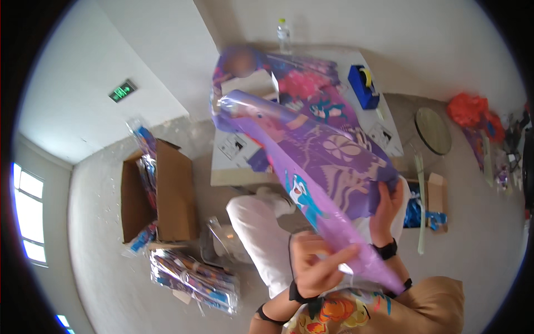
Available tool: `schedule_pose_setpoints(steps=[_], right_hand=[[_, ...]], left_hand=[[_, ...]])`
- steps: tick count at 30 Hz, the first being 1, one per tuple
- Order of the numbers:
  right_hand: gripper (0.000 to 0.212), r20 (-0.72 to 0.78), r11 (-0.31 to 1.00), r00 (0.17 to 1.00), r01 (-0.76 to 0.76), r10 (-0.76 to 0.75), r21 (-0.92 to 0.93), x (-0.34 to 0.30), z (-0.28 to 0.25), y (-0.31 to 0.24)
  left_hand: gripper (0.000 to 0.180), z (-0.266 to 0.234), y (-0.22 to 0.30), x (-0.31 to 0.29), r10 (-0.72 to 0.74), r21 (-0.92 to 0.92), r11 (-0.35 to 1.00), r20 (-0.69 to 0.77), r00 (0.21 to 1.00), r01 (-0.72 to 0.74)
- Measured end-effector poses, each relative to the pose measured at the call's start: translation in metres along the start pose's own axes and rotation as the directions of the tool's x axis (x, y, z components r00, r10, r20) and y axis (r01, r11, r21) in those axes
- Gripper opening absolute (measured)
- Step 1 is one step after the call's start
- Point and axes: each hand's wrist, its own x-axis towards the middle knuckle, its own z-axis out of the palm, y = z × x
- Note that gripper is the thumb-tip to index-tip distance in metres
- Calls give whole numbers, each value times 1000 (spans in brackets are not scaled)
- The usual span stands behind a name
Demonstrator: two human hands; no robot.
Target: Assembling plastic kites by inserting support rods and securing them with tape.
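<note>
A long, glossy purple sheet (339, 161) printed with cartoon figures stretches from above the table down to my lap, partly folded over. My right hand (387, 210) grips its right edge, with the fingers partly behind the material. At the sheet's narrow pink lower end, my left hand (321, 264) is closed, the fingers curled and one lying along the edge. More purple and pink printed material (306, 78) lies spread on the white table (384, 119) beneath, beside a white opening or box-like shape (250, 84).
A blue tape dispenser (364, 87) and a clear bottle (283, 36) stand on the table. Left on the floor are a tall cardboard box (177, 192) and several wrapped packages (194, 281). To the right sit a small open carton (438, 200), a round stool (433, 131) and a red bag (470, 108).
</note>
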Motion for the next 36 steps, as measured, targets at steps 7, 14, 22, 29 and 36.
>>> schedule_pose_setpoints(steps=[7,14,22,29,36], right_hand=[[17,-142,975,972,200,-185,95,66,42,-29],[19,-169,905,894,425,-414,32,111,101,-12],[19,123,957,960,226,-251,184,175,157,92],[41,234,829,886,458,-400,-320,211,285,201],[49,390,857,908,321,-157,-403,216,313,254]], left_hand=[[17,-36,-84,78,-608,-674,728,-550,572,126],[31,-123,-206,173,-555,-729,666,-340,759,160],[23,-203,-370,205,-619,-674,695,-386,684,249],[41,-252,-474,211,-802,-678,592,-448,395,435],[43,-120,-424,89,-790,-372,612,-309,529,698]])
